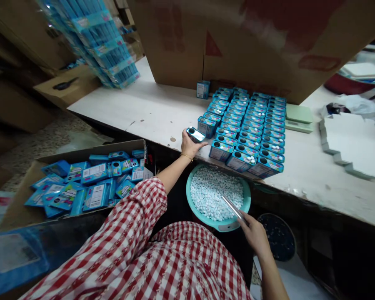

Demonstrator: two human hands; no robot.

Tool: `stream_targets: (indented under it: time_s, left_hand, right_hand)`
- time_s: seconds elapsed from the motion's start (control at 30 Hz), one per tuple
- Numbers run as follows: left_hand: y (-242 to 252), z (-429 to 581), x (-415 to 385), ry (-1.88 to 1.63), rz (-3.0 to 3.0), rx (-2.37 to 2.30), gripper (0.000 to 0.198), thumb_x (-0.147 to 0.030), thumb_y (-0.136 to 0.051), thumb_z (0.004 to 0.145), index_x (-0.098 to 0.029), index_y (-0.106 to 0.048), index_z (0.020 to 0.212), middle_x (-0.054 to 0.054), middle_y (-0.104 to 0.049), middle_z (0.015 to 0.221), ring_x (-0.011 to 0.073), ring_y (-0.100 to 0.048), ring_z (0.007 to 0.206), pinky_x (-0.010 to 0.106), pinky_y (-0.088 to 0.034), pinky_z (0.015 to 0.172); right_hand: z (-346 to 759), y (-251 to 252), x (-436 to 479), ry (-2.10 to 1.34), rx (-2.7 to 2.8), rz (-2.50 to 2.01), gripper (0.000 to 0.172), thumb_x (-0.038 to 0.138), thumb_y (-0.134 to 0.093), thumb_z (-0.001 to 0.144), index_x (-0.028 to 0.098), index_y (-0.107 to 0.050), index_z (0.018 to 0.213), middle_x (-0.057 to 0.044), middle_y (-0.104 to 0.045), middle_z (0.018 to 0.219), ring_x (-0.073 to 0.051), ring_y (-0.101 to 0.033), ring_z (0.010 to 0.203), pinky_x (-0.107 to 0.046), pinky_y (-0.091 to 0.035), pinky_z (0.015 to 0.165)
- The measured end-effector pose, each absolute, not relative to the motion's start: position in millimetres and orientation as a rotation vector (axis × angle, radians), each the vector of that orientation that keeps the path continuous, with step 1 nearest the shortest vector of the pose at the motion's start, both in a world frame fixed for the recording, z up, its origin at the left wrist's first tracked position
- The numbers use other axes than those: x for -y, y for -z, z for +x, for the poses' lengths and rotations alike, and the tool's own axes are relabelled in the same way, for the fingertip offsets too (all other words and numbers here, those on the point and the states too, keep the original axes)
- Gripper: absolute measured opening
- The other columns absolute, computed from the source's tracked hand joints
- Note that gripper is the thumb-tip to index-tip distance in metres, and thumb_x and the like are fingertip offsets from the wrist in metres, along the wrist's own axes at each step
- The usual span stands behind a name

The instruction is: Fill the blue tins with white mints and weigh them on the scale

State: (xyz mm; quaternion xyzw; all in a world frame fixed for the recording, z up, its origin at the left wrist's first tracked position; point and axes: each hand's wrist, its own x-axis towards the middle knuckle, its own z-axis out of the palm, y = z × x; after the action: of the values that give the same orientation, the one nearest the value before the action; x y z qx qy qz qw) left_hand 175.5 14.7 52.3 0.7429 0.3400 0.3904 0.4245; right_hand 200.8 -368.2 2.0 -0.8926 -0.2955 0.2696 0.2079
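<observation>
My left hand is closed around a small blue tin at the table's front edge. The tin's silvery top faces up, with a white piece or two on it. My right hand grips a slim, shiny metal scoop. Its far end points into a turquoise basin full of small white pellets. Whether the scoop holds any pellets cannot be made out. Right of my left hand, upright blue tins stand in tight rows, several with white pellets on top.
On my left, a cardboard box holds a heap of blue tins. A large carton stands behind the rows on the white table. Stacked blue packs rise at the back left. A pale green scale and white card sheets lie right.
</observation>
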Motion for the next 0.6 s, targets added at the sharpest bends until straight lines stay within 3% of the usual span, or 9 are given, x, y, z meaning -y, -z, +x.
stream_targets:
  time_s: [0.1,0.2,0.3,0.43,0.53,0.6]
  left_hand:
    - [-42.9,204.0,-28.0,-0.988,1.839,-0.908,0.096,-0.023,-0.084,0.048,-0.018,-0.03,0.127,0.014,-0.042,0.125,0.0306,-0.042,0.121,0.046,-0.035,0.104]
    - [-34.6,216.2,-27.3,-0.915,1.853,-0.889,0.07,-0.011,-0.071,0.06,-0.016,-0.04,0.122,0.013,-0.044,0.12,0.0294,-0.044,0.119,0.046,-0.036,0.103]
    - [-30.4,199.2,-25.1,-0.917,1.881,-0.826,0.06,-0.01,-0.061,0.068,-0.016,-0.041,0.125,0.014,-0.042,0.124,0.028,-0.042,0.122,0.045,-0.036,0.104]
    - [-31.0,122.3,-44.7,-1.108,1.973,-0.891,0.057,-0.019,-0.056,0.075,-0.019,-0.036,0.129,0.012,-0.036,0.134,0.0253,-0.034,0.129,0.043,-0.031,0.107]
    - [-28.4,39.7,-80.3,-1.179,2.008,-1.242,0.051,-0.017,-0.056,0.073,-0.015,-0.041,0.123,0.014,-0.042,0.128,0.0263,-0.034,0.128,0.043,-0.025,0.11]
    - [-19.8,-13.3,-104.8,-1.05,1.965,-1.512,0.049,-0.014,-0.057,0.069,-0.014,-0.044,0.117,0.015,-0.046,0.123,0.029,-0.036,0.126,0.046,-0.024,0.109]
  right_hand:
    - [196.1,-0.8,373.0,-0.769,0.786,-2.461,0.045,0.045,-0.041,0.084,0.022,-0.06,0.117,-0.007,-0.063,0.117,-0.025,-0.059,0.106,-0.036,-0.046,0.091]
    - [195.0,-3.7,372.0,-0.78,0.781,-2.454,0.044,0.047,-0.042,0.082,0.024,-0.062,0.114,-0.006,-0.063,0.115,-0.025,-0.059,0.107,-0.036,-0.047,0.09]
    - [197.2,-4.1,368.4,-0.776,0.814,-2.445,0.046,0.05,-0.044,0.08,0.023,-0.064,0.112,-0.006,-0.065,0.113,-0.025,-0.06,0.104,-0.035,-0.048,0.088]
    - [205.1,9.8,364.5,-0.758,0.845,-2.464,0.055,0.056,-0.045,0.074,0.02,-0.065,0.111,-0.008,-0.065,0.111,-0.027,-0.062,0.101,-0.035,-0.049,0.084]
    - [212.2,27.7,359.2,-0.801,0.852,-2.522,0.064,0.061,-0.044,0.07,0.018,-0.064,0.113,-0.01,-0.066,0.11,-0.03,-0.062,0.1,-0.037,-0.05,0.08]
    - [214.7,36.6,354.7,-0.83,0.876,-2.536,0.067,0.062,-0.043,0.068,0.018,-0.063,0.113,-0.011,-0.066,0.109,-0.031,-0.061,0.101,-0.037,-0.051,0.079]
